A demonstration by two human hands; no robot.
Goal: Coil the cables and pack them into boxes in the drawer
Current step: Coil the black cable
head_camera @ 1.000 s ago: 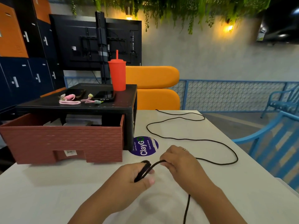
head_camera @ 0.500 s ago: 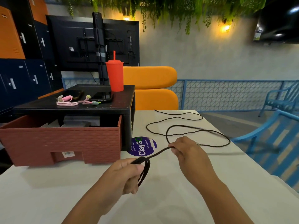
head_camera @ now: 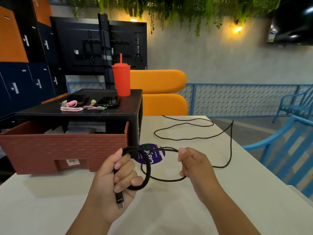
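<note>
My left hand [head_camera: 118, 180] grips a small coil of the black cable [head_camera: 186, 138], palm up, with the cable's plug sticking out below the fingers. My right hand [head_camera: 194, 165] pinches the same cable a little to the right, holding a fresh loop beside the coil. The rest of the cable snakes over the white table [head_camera: 220, 209] toward its far right edge. To the left, the brick-red drawer [head_camera: 67, 146] is pulled out of a black stand [head_camera: 94, 111]; pale boxes [head_camera: 84, 129] show inside it.
On the black stand sit a red tumbler [head_camera: 121, 80] with a straw, two dark phones [head_camera: 108, 100] and pink cables [head_camera: 72, 107]. A purple round sticker [head_camera: 152, 158] is on the table. Blue chairs [head_camera: 288, 150] stand to the right, an orange seat [head_camera: 159, 92] behind.
My left hand turned palm up and lifted, and the coil in it grew. My right hand drew more cable in and formed a new loop; the loose cable slid nearer.
</note>
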